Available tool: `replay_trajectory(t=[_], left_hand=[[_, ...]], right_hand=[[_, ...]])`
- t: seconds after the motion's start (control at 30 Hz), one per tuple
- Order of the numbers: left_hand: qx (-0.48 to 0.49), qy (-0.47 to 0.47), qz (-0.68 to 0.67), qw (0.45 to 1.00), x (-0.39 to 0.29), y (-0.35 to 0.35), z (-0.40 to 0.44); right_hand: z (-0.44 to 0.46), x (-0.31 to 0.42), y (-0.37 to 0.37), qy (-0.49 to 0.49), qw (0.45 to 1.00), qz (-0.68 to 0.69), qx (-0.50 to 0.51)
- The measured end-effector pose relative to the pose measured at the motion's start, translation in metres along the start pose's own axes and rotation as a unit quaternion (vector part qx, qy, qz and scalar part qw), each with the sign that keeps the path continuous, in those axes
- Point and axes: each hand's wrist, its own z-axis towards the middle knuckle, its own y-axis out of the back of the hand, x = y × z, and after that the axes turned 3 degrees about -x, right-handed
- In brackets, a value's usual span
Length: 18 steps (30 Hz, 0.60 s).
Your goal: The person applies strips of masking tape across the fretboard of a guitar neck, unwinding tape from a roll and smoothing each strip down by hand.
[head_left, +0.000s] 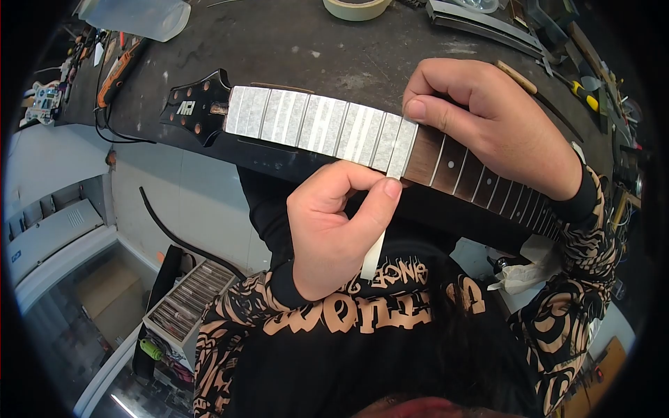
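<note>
A guitar neck [477, 177] lies slantwise across the front edge of the dark workbench, its black headstock [195, 108] at the left. Pale masking tape [320, 125] covers the fretboard between the frets from the nut to about the middle; the dark wood beyond it is bare. My left hand [345, 226] pinches a strip of masking tape [374, 254] at the near edge of the fretboard, its loose tail hanging below. Over the far edge, my right hand [481, 115] has its thumb and curled fingers pressed at the strip's upper end.
A roll of masking tape [357, 8] and a metal bar [484, 28] lie at the back of the workbench [279, 49]. An orange-handled tool [115, 80] with a cable is at left, a clear plastic container [143, 15] behind it. Below left stands a box of thin packed items [191, 299].
</note>
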Motion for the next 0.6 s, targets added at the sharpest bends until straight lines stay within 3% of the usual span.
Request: replay_trajectory(t=[0.6], left_hand=[[0.003, -0.022, 0.029, 0.999, 0.0064, 0.0022, 0.0009]], right_hand=[[0.0012, -0.0014, 0.0004, -0.029, 0.999, 0.008, 0.018]])
